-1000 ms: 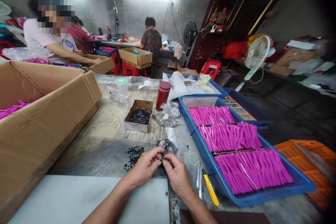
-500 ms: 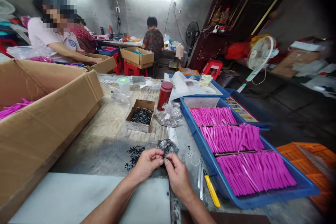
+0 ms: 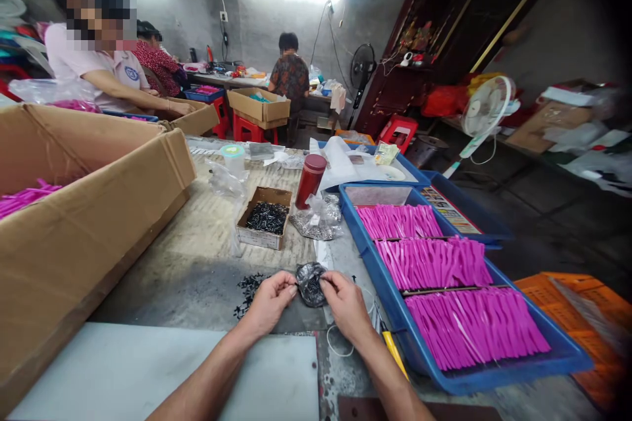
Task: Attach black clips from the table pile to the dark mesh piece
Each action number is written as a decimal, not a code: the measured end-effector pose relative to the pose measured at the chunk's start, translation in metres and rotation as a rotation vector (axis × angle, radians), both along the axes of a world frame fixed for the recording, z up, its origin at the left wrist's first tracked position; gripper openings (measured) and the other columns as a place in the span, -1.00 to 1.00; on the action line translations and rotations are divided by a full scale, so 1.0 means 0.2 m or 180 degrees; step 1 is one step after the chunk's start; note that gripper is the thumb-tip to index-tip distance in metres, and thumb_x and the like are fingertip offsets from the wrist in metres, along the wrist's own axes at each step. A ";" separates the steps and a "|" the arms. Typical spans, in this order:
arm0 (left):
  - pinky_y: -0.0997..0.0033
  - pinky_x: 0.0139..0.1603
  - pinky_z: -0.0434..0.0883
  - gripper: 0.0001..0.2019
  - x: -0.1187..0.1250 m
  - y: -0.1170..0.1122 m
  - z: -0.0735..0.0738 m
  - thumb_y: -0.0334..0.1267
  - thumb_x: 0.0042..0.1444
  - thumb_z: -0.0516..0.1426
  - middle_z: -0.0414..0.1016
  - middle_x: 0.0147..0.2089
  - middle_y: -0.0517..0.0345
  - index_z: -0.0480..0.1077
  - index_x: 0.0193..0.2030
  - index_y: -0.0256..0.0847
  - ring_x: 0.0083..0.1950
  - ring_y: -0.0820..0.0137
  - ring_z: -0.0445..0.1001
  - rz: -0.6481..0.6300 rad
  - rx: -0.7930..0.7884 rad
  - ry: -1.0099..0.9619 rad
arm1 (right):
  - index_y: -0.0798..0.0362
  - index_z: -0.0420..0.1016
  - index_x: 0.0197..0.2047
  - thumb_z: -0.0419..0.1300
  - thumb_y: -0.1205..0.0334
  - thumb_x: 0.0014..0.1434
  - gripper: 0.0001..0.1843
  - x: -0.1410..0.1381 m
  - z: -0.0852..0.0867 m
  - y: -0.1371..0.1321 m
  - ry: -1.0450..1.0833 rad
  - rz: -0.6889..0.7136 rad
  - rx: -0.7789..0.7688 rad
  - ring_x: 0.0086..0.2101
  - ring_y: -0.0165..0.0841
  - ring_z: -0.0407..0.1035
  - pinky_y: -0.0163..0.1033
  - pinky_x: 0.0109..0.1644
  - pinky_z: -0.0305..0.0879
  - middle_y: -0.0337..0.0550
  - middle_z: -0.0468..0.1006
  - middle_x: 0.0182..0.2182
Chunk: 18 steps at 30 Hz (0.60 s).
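My left hand (image 3: 270,302) is closed in a pinch at the left rim of a small round black container (image 3: 311,293), which looks like a dish or a crumpled bag with dark pieces in it. A tiny dark piece may be at its fingertips. On the container's other side, my right hand (image 3: 345,302) has its thumb and forefinger pinched together at the edge; what they hold is too small to name. A pile of small black parts (image 3: 247,289) lies just beyond my left hand. Beside my right wrist is a loop of white cord (image 3: 340,344).
A blue tray (image 3: 459,387) of magenta strips (image 3: 474,325) stands at right, beside a yellow-handled tool (image 3: 394,350). Ahead are a small box (image 3: 259,239) of dark metal pieces and a red flask (image 3: 310,182). A large cardboard box (image 3: 99,210) stands left. Co-workers sit beyond.
My hands have moved apart, from fingertips meeting in front of the black container to either side of it. The white cord loop now shows nearer my right wrist.
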<state>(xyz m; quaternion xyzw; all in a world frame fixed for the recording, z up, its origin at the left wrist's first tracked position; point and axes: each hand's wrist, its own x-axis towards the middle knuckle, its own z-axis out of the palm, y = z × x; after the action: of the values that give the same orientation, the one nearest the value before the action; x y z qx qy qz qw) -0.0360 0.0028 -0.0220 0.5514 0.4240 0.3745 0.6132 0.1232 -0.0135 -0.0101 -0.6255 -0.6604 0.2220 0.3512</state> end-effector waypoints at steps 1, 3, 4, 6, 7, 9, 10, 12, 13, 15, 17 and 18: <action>0.59 -0.56 0.02 -0.88 0.00 0.00 0.00 -0.27 -0.10 0.03 0.08 -0.61 0.34 0.19 -0.50 -0.29 -0.57 0.57 0.03 -0.0009 -0.0005 0.0010 | 0.09 0.39 -0.43 -0.04 0.33 0.01 -0.81 0.00 0.00 0.01 -0.0248 0.0094 -0.0030 -0.40 -0.35 0.31 -0.35 -0.33 0.15 -0.16 0.44 -0.48; 0.59 -0.56 0.02 -0.88 -0.01 0.00 -0.01 -0.27 -0.09 0.03 0.06 -0.61 0.35 0.19 -0.50 -0.28 -0.57 0.57 0.02 -0.0028 0.0026 0.0031 | 0.09 0.40 -0.44 -0.04 0.38 0.01 -0.80 -0.02 -0.01 0.02 -0.0754 0.0236 -0.0142 -0.37 -0.35 0.31 -0.34 -0.29 0.14 -0.14 0.45 -0.46; 0.59 -0.56 0.01 -0.89 -0.01 0.00 -0.01 -0.28 -0.09 0.02 0.06 -0.61 0.35 0.19 -0.50 -0.28 -0.57 0.57 0.01 -0.0031 0.0062 0.0041 | 0.08 0.40 -0.43 -0.04 0.39 0.01 -0.80 -0.03 -0.02 0.03 -0.1003 0.0268 -0.0206 -0.36 -0.35 0.31 -0.33 -0.28 0.13 -0.13 0.45 -0.45; 0.60 -0.56 0.02 -0.90 -0.01 0.00 -0.01 -0.29 -0.08 0.02 0.07 -0.60 0.34 0.19 -0.50 -0.28 -0.55 0.57 0.01 -0.0027 0.0142 0.0070 | 0.08 0.40 -0.42 -0.03 0.38 0.01 -0.82 -0.05 -0.03 0.03 -0.1479 0.0270 -0.0321 -0.34 -0.32 0.30 -0.30 -0.28 0.10 -0.12 0.45 -0.43; 0.60 -0.55 0.02 -0.90 -0.01 -0.01 -0.02 -0.29 -0.08 0.02 0.07 -0.59 0.34 0.19 -0.50 -0.28 -0.55 0.57 0.02 -0.0021 0.0178 0.0088 | 0.08 0.40 -0.41 -0.02 0.37 0.01 -0.83 -0.06 -0.03 0.04 -0.1687 0.0255 -0.0366 -0.33 -0.29 0.30 -0.28 -0.29 0.08 -0.11 0.45 -0.42; 0.60 -0.54 0.03 -0.92 -0.01 -0.01 -0.03 -0.31 -0.08 0.02 0.07 -0.59 0.33 0.20 -0.50 -0.28 -0.54 0.56 0.03 -0.0013 0.0222 0.0131 | 0.07 0.38 -0.40 0.00 0.35 0.00 -0.85 -0.07 -0.04 0.04 -0.1994 0.0241 -0.0422 -0.31 -0.25 0.29 -0.24 -0.30 0.05 -0.09 0.45 -0.40; 0.60 -0.54 0.04 -0.92 -0.01 -0.01 -0.03 -0.32 -0.08 0.02 0.08 -0.58 0.33 0.21 -0.50 -0.28 -0.54 0.56 0.03 -0.0012 0.0230 0.0147 | 0.07 0.38 -0.40 0.00 0.34 0.01 -0.86 -0.08 -0.05 0.04 -0.2085 0.0251 -0.0440 -0.31 -0.24 0.29 -0.23 -0.31 0.04 -0.09 0.45 -0.39; 0.60 -0.53 0.05 -0.93 -0.01 -0.01 -0.03 -0.32 -0.09 0.02 0.08 -0.58 0.33 0.21 -0.49 -0.28 -0.53 0.56 0.04 0.0002 0.0244 0.0151 | 0.07 0.36 -0.39 0.00 0.35 0.01 -0.86 -0.09 -0.05 0.05 -0.2184 0.0299 -0.0462 -0.31 -0.23 0.29 -0.23 -0.32 0.01 -0.10 0.44 -0.39; 0.59 -0.53 0.05 -0.93 -0.01 -0.01 -0.03 -0.32 -0.09 0.02 0.08 -0.58 0.33 0.21 -0.49 -0.28 -0.53 0.56 0.04 0.0007 0.0245 0.0146 | 0.07 0.36 -0.39 -0.01 0.36 0.02 -0.86 -0.09 -0.04 0.05 -0.2210 0.0323 -0.0470 -0.32 -0.24 0.28 -0.23 -0.32 0.00 -0.10 0.44 -0.39; 0.59 -0.53 0.05 -0.93 -0.01 -0.01 -0.02 -0.32 -0.09 0.02 0.08 -0.58 0.33 0.21 -0.50 -0.28 -0.53 0.56 0.04 0.0015 0.0244 0.0138 | 0.08 0.35 -0.39 -0.02 0.37 0.02 -0.85 -0.09 -0.04 0.04 -0.2234 0.0354 -0.0460 -0.32 -0.25 0.28 -0.24 -0.33 -0.01 -0.09 0.44 -0.39; 0.59 -0.53 0.05 -0.93 -0.01 -0.01 -0.01 -0.32 -0.09 0.02 0.07 -0.59 0.33 0.20 -0.50 -0.27 -0.54 0.56 0.04 0.0014 0.0234 0.0139 | 0.08 0.35 -0.40 -0.03 0.38 0.03 -0.85 -0.08 -0.04 0.04 -0.2200 0.0336 -0.0422 -0.33 -0.26 0.28 -0.24 -0.33 -0.02 -0.09 0.44 -0.40; 0.59 -0.53 0.05 -0.93 -0.01 -0.01 -0.01 -0.32 -0.09 0.02 0.07 -0.59 0.33 0.20 -0.50 -0.27 -0.54 0.56 0.04 0.0007 0.0225 0.0138 | 0.09 0.34 -0.40 -0.03 0.38 0.03 -0.85 -0.07 -0.03 0.03 -0.2152 0.0322 -0.0396 -0.33 -0.26 0.29 -0.24 -0.32 -0.02 -0.10 0.44 -0.41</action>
<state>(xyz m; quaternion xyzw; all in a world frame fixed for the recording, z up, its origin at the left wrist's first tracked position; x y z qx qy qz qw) -0.0373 0.0005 -0.0240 0.5802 0.4243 0.3779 0.5835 0.1087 -0.0071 -0.0170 -0.6504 -0.7548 0.0592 0.0623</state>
